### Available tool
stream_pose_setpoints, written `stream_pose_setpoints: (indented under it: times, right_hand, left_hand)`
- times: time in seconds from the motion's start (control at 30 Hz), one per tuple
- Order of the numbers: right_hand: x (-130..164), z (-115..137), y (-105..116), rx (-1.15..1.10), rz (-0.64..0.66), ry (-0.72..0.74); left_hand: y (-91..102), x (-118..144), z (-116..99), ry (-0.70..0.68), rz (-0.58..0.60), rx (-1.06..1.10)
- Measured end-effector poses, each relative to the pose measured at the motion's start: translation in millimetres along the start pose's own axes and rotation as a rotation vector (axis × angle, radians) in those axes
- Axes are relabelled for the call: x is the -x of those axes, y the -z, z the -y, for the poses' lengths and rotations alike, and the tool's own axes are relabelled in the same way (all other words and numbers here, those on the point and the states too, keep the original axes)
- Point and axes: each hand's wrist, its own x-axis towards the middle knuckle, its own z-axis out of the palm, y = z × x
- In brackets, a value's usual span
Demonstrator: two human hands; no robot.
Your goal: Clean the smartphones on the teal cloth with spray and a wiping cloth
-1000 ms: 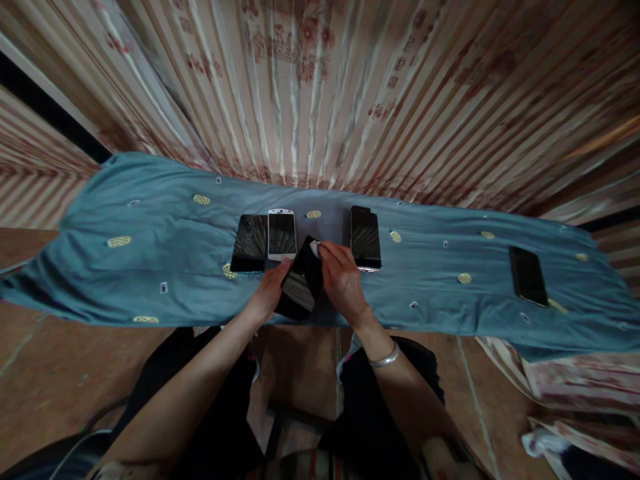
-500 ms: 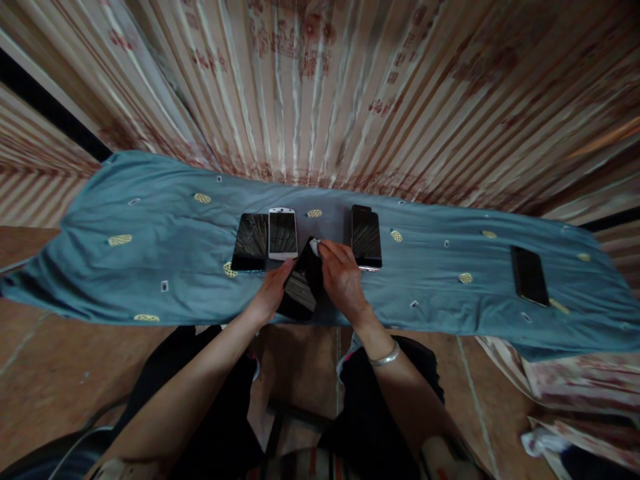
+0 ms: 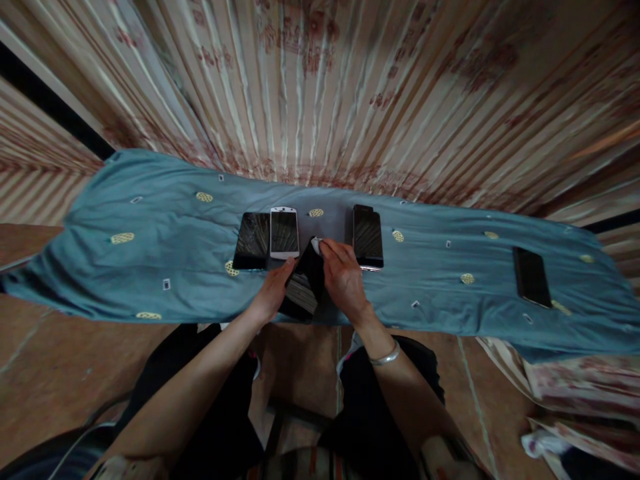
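Note:
My left hand (image 3: 270, 295) is closed on the left edge of a dark-screened phone (image 3: 301, 293), tilted near the front edge of the cloth-covered surface. Pinched in my right hand (image 3: 344, 273) is a black cloth (image 3: 314, 267) with a pale tip showing at the fingertips. The cloth lies against the phone's upper right part and hides it. Just beyond my left hand lies a white-framed phone (image 3: 285, 233), beside a larger black device (image 3: 251, 240). Black phones (image 3: 369, 239), apparently stacked, lie past my right hand.
A teal cover (image 3: 190, 260) with yellow pineapple prints drapes the long narrow surface. Another black phone (image 3: 532, 277) lies far to the right. A pleated curtain (image 3: 320, 120) hangs along the back edge. My knees are under the front edge, above a tiled floor (image 3: 45, 387).
The view has shifted very slightly. Both hands keep their hold on the phone and the black cloth, with hardly any movement.

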Motion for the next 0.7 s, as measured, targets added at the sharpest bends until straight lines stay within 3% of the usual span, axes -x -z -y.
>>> stream_pose_setpoints:
  times: [0.13, 0.4, 0.7]
  right_hand:
    - [0, 3, 0, -0.012, 0.020, 0.001]
    - [4, 17, -5, -0.052, 0.105, 0.045]
    - [2, 7, -1, -0.041, 0.074, -0.004]
  left_hand:
    - [-3.7, 3, -1, 0.019, 0.013, -0.002]
    - [0.8, -1, -3, -0.041, -0.092, -0.055]
    - [-3.5, 3, -4, -0.007, -0.032, -0.053]
